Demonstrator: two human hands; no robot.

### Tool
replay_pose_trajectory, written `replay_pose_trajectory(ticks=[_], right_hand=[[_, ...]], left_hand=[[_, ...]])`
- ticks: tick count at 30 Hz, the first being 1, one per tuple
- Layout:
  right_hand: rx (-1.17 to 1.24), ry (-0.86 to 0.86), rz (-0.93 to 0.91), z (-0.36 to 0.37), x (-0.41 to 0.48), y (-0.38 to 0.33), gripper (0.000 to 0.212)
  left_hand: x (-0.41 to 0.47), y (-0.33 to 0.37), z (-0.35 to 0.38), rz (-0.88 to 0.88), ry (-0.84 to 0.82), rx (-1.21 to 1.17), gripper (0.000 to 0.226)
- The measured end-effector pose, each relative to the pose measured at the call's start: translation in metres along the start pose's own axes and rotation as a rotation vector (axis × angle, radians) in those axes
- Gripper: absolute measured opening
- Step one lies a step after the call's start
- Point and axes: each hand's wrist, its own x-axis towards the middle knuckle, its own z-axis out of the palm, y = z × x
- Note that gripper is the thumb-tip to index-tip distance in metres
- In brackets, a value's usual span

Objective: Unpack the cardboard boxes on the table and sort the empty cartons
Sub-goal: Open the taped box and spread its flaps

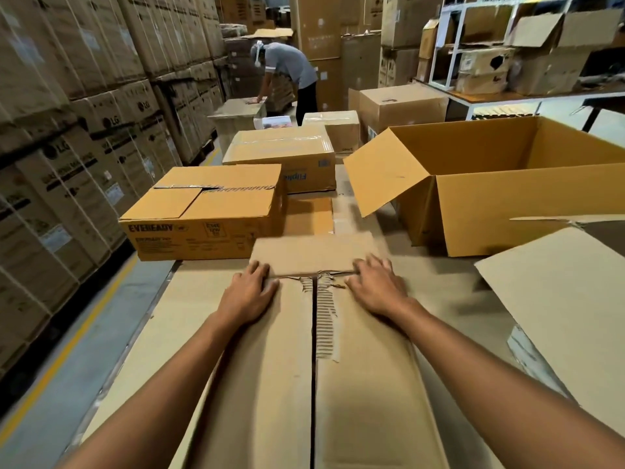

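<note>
my hands on a shut box

my left hand [249,292] and right hand [376,288] press down with loose fingers on top of the near box [358,384], at its far edge, holding nothing. the box sits on the table [157,321] right in front of me, flaps shut, so i cannot see inside. a shut eveready box [203,214] is to the left. a big open box [507,204] is to the right; i see only its walls.
</note>
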Motion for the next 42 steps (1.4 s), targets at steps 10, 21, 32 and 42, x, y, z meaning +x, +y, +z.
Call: replay_pose_trajectory(ticks=[10,21,32,42], right_hand=[[-0.010,0.076,0.028,0.012,-0.010,0.001,0.054],[-0.067,0.070,0.120,0.004,-0.129,-0.031,0.062],[-0.115,-0.085,0.099,0.019,-0.226,-0.066,0.092],[-0.130,-0.089,0.053,0.015,-0.250,-0.060,0.085]], left_hand=[[-0.011,0.005,0.004,-0.001,-0.024,0.083,0.061],[-0.144,0.071,0.003,0.485,-0.179,0.280,0.075],[-0.164,0.096,-0.104,0.292,-0.200,0.426,0.029],[-0.207,-0.014,-0.145,-0.152,-0.300,0.477,0.041]])
